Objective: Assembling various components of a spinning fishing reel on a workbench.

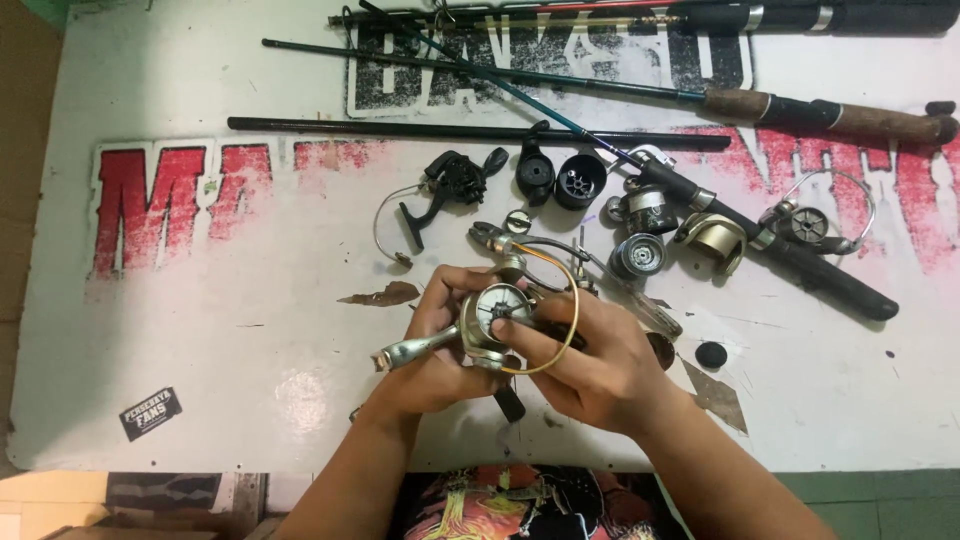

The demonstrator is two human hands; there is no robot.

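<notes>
A silver and gold fishing reel body (492,322) with a round bail wire sits in both hands above the near part of the white table (250,330). My left hand (432,345) grips it from below and the left, beside its metal handle arm (410,349). My right hand (590,362) holds it from the right, with a thin dark tool pressed to the reel's round centre. Just behind the reel, pliers (490,236) lie on the table.
Dismantled reel parts lie behind the hands: a black reel frame (455,183), black cups (578,180), a silver spool (637,256), a gold rotor (713,238). Several fishing rods (600,90) cross the far side. A small black knob (711,353) rests right.
</notes>
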